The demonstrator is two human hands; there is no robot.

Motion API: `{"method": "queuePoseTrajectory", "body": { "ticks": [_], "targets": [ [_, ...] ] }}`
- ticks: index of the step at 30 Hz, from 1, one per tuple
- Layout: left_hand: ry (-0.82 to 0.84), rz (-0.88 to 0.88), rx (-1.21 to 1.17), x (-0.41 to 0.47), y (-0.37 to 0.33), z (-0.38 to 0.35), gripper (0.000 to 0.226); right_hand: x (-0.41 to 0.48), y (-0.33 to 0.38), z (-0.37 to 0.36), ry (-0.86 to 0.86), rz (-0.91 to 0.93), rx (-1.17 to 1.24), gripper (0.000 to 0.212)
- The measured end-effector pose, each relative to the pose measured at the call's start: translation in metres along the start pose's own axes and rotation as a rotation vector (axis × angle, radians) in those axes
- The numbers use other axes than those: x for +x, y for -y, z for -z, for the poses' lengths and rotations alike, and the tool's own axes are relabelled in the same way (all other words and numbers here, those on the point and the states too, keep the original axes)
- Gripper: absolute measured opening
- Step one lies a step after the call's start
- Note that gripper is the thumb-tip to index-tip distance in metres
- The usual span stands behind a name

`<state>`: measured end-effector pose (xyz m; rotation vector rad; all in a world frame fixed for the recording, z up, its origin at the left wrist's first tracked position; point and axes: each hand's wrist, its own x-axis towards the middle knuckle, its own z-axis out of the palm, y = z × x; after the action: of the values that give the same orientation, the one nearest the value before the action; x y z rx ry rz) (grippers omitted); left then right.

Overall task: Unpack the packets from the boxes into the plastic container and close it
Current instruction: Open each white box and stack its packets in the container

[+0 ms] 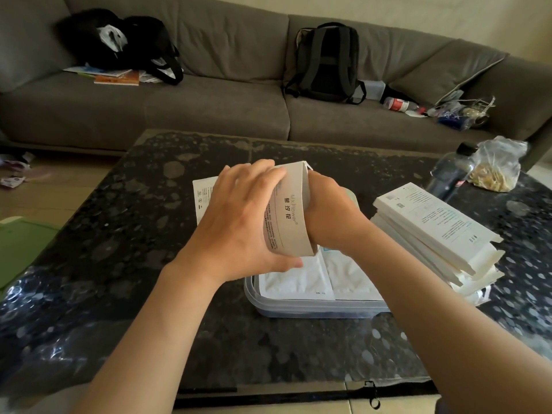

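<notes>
My left hand grips a beige cardboard box with printed text, holding it upright above the plastic container. My right hand is behind the box, its fingers hidden by the cardboard. The clear container sits on the dark table and holds white packets lying flat side by side. A stack of white boxes lies to the right of the container. Another flat white box shows behind my left hand.
The dark speckled table carries a black-capped bottle and a clear bag of snacks at the far right. A grey sofa with a black backpack stands behind. A green mat lies at the left.
</notes>
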<state>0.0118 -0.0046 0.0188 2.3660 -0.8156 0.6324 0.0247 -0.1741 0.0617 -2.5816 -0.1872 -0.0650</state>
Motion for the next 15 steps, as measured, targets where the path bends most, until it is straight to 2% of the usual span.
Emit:
{"method": "queuePoseTrajectory", "body": {
  "ticks": [8, 11, 15],
  "targets": [
    [0.031, 0.025, 0.042, 0.0, 0.007, 0.0, 0.12, -0.003, -0.013, 0.002, -0.002, -0.098, 0.292, 0.018],
    [0.037, 0.027, 0.079, -0.001, 0.011, 0.001, 0.119, -0.005, -0.018, 0.011, -0.02, -0.16, 0.386, 0.025],
    [0.027, 0.036, 0.098, -0.002, 0.017, 0.005, 0.118, -0.012, -0.026, 0.032, -0.05, -0.218, 0.502, 0.015]
  ]
}}
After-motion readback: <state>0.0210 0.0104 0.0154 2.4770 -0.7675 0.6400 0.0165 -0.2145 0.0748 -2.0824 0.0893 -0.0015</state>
